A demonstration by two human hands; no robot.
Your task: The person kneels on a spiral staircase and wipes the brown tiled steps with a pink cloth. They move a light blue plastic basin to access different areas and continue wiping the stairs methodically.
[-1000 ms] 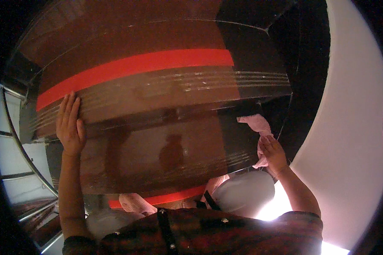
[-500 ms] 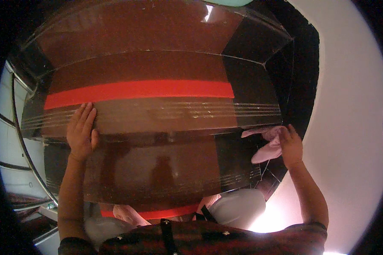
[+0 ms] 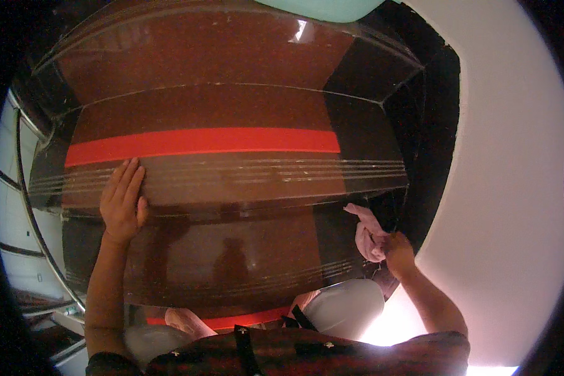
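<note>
My left hand point(image 3: 122, 199) lies flat on the left part of a brown stone stair step point(image 3: 232, 178), its fingers stretched just below a bright red strip point(image 3: 207, 143) that runs across the tread. At the right, my right hand point(image 3: 398, 252) is closed on a bunched pink cloth point(image 3: 369, 235). The cloth hangs over the dark right end of the stairs, beside the white wall. Whether it touches the stone there I cannot tell.
A curved metal railing point(image 3: 34, 207) runs along the left. The white wall point(image 3: 501, 188) curves up on the right. A pale green object point(image 3: 332, 9) sits on a higher step. My knees, one in grey point(image 3: 344, 307), are at the near edge.
My right hand has moved down and to the left with the pink cloth, toward me. My left hand stays on the step; the view has shifted slightly.
</note>
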